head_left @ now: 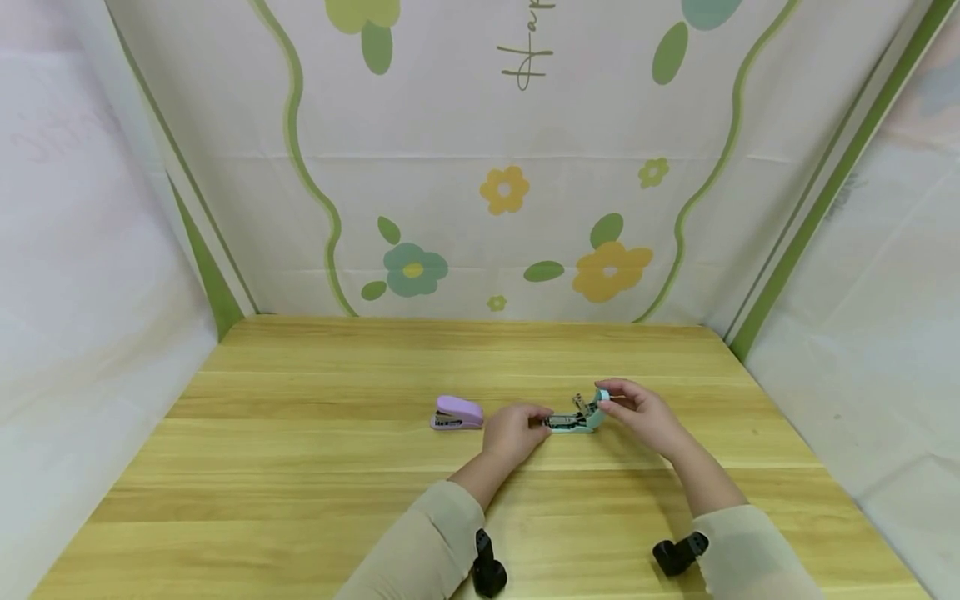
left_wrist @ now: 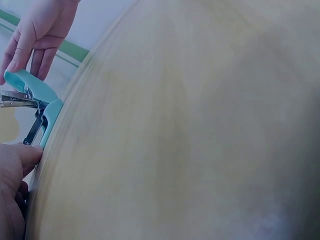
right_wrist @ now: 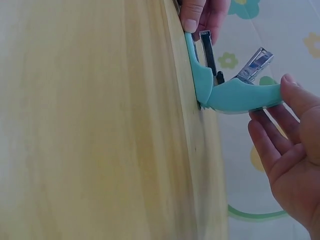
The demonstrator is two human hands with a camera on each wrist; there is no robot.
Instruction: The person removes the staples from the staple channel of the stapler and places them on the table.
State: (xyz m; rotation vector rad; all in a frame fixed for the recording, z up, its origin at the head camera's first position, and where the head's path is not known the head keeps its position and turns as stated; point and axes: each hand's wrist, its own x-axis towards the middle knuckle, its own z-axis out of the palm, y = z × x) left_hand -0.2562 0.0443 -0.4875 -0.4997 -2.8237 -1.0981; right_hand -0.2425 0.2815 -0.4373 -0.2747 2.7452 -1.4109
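Observation:
A teal stapler lies on the wooden table with its top swung wide up, baring the metal magazine and a raised metal part. My left hand pinches the front end of its base between thumb and fingers. At the other side, my right hand pinches the tip of the raised top. In the right wrist view, the right thumb and fingertips hold the end of the teal stapler. The left wrist view shows the same stapler between both hands.
A closed purple stapler sits on the table just left of my left hand. The wooden table meets a floral cloth backdrop at its far edge. Cloth walls stand at both sides. Black devices are on both wrists.

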